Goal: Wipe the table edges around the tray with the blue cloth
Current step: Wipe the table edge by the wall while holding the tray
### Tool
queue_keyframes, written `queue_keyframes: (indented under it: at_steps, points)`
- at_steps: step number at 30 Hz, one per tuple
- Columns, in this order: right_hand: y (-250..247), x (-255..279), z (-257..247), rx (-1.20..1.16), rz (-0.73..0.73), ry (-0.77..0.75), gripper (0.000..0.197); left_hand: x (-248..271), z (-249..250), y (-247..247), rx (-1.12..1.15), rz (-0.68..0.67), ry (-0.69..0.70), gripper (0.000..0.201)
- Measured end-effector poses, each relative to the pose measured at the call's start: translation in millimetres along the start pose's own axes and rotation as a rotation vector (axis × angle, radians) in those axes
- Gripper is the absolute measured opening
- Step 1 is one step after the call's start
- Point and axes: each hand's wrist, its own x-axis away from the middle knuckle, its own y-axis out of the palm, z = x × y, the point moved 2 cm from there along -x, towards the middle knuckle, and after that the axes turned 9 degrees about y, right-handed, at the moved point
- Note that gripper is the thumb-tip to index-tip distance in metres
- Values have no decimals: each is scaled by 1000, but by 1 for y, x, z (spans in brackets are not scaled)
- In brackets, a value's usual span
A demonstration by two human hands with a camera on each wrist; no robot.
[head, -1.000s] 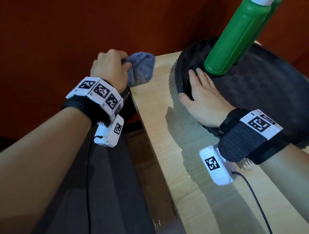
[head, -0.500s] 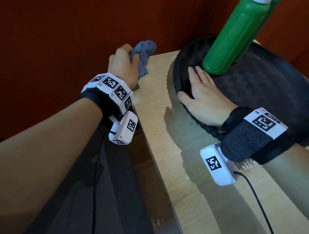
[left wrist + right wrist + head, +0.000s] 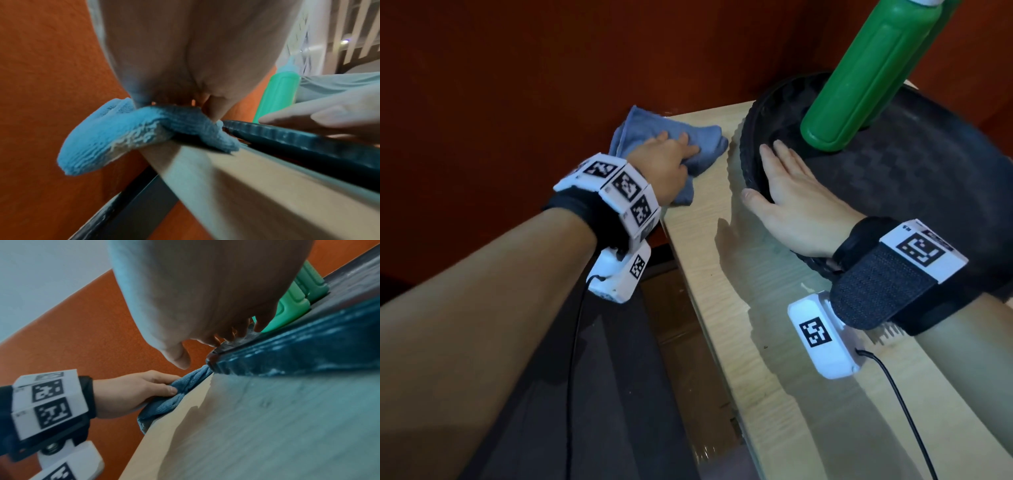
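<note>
The blue cloth (image 3: pixel 654 144) is draped over the far left corner of the table (image 3: pixel 722 308), its long axis running from about 7 to 1 o'clock in the head view, with one fold hanging off the table's left edge. It is pressed down under the left hand (image 3: pixel 666 168), whose fingers lie on top and point toward 2 o'clock; whether the thumb is hooked under the cloth cannot be told. At 3 o'clock of the cloth, just beside it, the black tray (image 3: pixel 928 178) is seen, with two green bottles (image 3: pixel 866 75) standing in it. The right hand (image 3: pixel 794 202) is laid flat, fingers straight, on the tray's near left rim.
</note>
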Motion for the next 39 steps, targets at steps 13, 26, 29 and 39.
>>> queue_keyframes:
  at_steps: [13, 26, 29, 39]
  points:
    - [0, 9, 9, 28, -45, 11, 71, 12, -6, 26, -61, 15, 84, 51]
    - [11, 5, 7, 125, -106, 43, 68, 12, -9, 26, -74, 41, 116, 53]
    - [9, 2, 5, 170, -119, 50, 66, 1, -17, 17, -18, -6, 112, 54]
    - [9, 0, 7, 160, -150, 55, 64, 7, -14, 28, -22, 67, 113, 54]
